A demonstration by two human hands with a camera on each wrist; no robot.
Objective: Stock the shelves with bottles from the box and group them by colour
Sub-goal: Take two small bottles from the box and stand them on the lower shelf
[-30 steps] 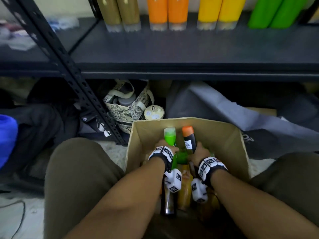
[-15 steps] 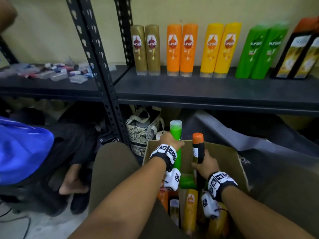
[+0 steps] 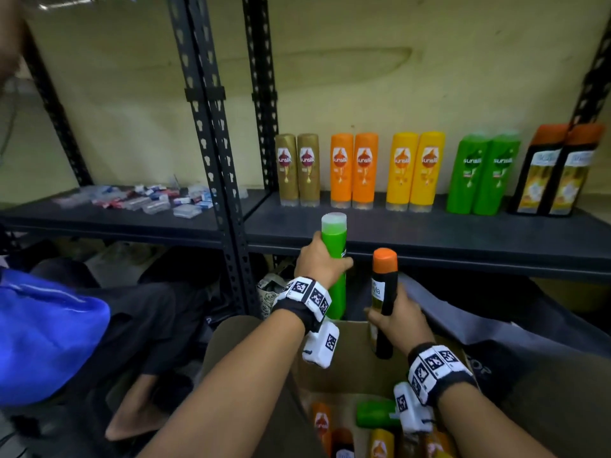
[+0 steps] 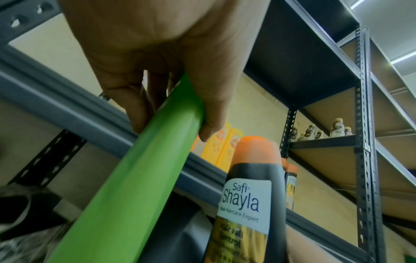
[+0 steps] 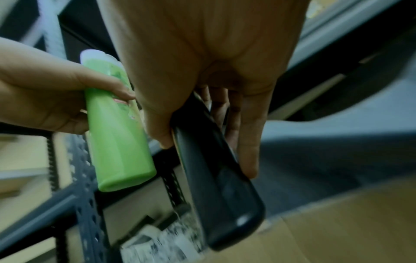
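Dark metal shelving against a yellowish wall carries bottles paired by colour — gold, orange, yellow, green, black with orange caps.

Since half a second ago both bottles have been raised clear of the brown cardboard box. The green plastic bottle with a pale cap is gripped round its upper body by the left hand, the cap now level with the shelf edge. Just right of that grip, lower down, the black bottle with an orange cap is held round its lower half by the right hand, its base still over the box.

Judged: extraction done, carry begun — green pair and black pair lie up and right of both grips. More bottles remain in the box.
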